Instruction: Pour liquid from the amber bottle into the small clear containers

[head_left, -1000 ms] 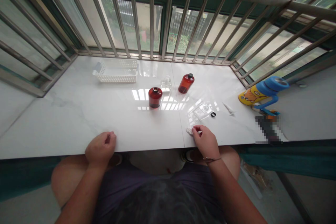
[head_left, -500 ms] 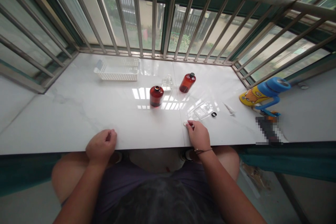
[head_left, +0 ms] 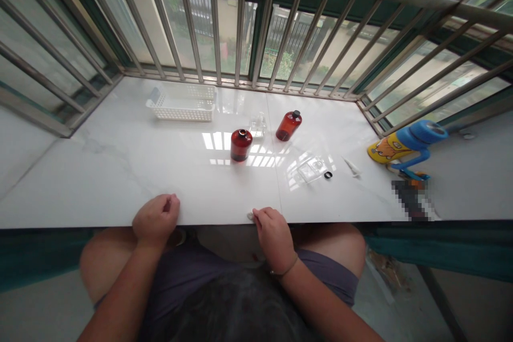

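My right hand (head_left: 273, 234) is closed at the near edge of the white marble sill (head_left: 120, 171), pinching a small white wad (head_left: 250, 216) against it. My left hand (head_left: 156, 218) rests at the same edge as a loose fist, and nothing shows in it. Beyond them stand an open round amber bottle (head_left: 241, 145), a capped amber bottle (head_left: 288, 125) leaning back, and a small clear glass bottle (head_left: 258, 124) between them. A clear plastic bag (head_left: 309, 170) and a small black ring (head_left: 328, 175) lie to the right.
A white perforated basket (head_left: 181, 103) sits at the back left. A blue and yellow bottle with a handle (head_left: 404, 145) lies on the right beside a blurred patch. Metal window bars (head_left: 240, 26) enclose the sill on three sides. A small white scrap (head_left: 352, 166) lies near the ring.
My right hand has slid left and back toward me along the sill, carrying the white wad from beside the plastic bag to the near edge. The left hand has stayed put.
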{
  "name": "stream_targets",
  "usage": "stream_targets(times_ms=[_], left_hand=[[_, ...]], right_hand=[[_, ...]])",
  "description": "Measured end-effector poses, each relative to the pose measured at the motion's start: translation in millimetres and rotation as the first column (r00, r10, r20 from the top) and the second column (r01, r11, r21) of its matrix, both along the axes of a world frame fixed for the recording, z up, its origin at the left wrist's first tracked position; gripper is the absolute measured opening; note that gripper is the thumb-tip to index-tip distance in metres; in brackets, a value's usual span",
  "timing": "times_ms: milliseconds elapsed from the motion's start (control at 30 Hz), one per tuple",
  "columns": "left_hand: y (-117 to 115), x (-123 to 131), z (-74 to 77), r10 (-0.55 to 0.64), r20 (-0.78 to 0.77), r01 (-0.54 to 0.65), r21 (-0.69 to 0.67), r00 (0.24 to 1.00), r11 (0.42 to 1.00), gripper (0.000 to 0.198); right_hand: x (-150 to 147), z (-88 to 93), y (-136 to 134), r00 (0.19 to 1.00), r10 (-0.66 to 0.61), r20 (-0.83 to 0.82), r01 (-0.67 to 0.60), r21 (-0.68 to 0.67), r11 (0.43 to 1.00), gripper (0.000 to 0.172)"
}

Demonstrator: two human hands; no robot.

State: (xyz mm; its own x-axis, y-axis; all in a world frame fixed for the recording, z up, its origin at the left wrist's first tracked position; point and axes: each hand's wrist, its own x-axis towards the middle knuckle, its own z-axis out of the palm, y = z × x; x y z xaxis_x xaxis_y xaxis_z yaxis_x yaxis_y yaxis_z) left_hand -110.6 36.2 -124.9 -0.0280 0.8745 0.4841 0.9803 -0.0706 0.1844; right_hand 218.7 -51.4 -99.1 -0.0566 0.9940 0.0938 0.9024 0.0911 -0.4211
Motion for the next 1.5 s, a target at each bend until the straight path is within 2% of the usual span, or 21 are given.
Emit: stream_targets(times_ms=[100,233,333,467,567,667,800,933,1033,1133,1233,1333,1400,1500], left_hand=[[0.1,-0.4,0.1,-0.001,0.003,0.001,-0.001,1.0,1.0,0.034],[0.2,0.0,0.7,0.007,0.017,-0.007,-0.018,1.0,1.0,0.034],[0.4,-0.3,0.1,-0.001,0.011,0.001,-0.018,1.0,1.0,0.034],[0.3,-1.1,-1.3,0.011,0.012,-0.011,-0.02,1.0,1.0,0.033],[0.0,-1.1,-1.1,0.017,0.024,-0.017,-0.034,1.0,0.999,0.033],[0.1,-0.9,0.0,0.004,0.024,-0.004,-0.034,1.0,0.999,0.034],[0.4,-0.5,1.6,0.0,0.02,0.001,-0.041,1.0,0.999,0.033],[0.1,-0.1,2.1,0.009,0.029,-0.008,-0.052,1.0,0.999,0.032],[0.0,-0.2,1.3,0.007,0.037,-0.005,-0.051,0.999,0.999,0.033],[0.0,-0.7,-0.2,0.004,0.035,-0.003,-0.041,0.999,0.999,0.033],[0.1,-1.1,-1.6,0.005,0.015,-0.005,-0.019,1.0,1.0,0.033],[0.2,-1.2,-1.6,0.001,-0.001,-0.001,-0.009,1.0,1.0,0.034],[0.1,-0.9,-0.7,-0.005,0.001,0.005,-0.016,1.0,1.0,0.034],[0.0,-0.2,0.8,-0.005,0.009,0.005,-0.018,1.0,1.0,0.035]], right_hand=[[-19.5,3.0,-9.8,0.997,0.075,-0.01,-0.075,-0.019,0.997,0.019],[-16.9,13.2,-8.3,0.974,0.083,-0.209,-0.092,-0.034,0.995,0.017],[14.5,20.5,7.4,0.954,-0.055,-0.294,0.046,-0.037,0.998,0.023],[74.2,21.5,42.2,0.935,-0.276,-0.224,0.269,-0.06,0.961,0.037],[107.0,18.3,69.2,0.918,-0.346,-0.195,0.339,-0.072,0.938,0.041],[118.5,14.7,91.4,0.918,-0.352,-0.184,0.342,-0.085,0.936,0.04],[110.1,9.0,108.4,0.943,-0.279,-0.179,0.267,-0.09,0.959,0.034],[92.3,5.6,104.5,0.976,-0.161,-0.149,0.151,-0.081,0.985,0.026],[72.9,7.1,84.9,0.991,-0.057,-0.122,0.047,-0.076,0.996,0.024],[43.5,9.8,53.8,0.991,0.061,-0.118,-0.071,-0.085,0.994,0.021],[7.9,11.8,22.8,0.977,0.172,-0.123,-0.183,-0.092,0.979,0.019],[-17.7,14.8,5.7,0.946,0.257,-0.196,-0.277,-0.082,0.957,0.02],[-20.0,17.5,5.8,0.917,0.255,-0.308,-0.291,-0.075,0.954,0.019],[4.1,20.2,22.0,0.926,0.098,-0.364,-0.14,-0.091,0.986,0.018]])
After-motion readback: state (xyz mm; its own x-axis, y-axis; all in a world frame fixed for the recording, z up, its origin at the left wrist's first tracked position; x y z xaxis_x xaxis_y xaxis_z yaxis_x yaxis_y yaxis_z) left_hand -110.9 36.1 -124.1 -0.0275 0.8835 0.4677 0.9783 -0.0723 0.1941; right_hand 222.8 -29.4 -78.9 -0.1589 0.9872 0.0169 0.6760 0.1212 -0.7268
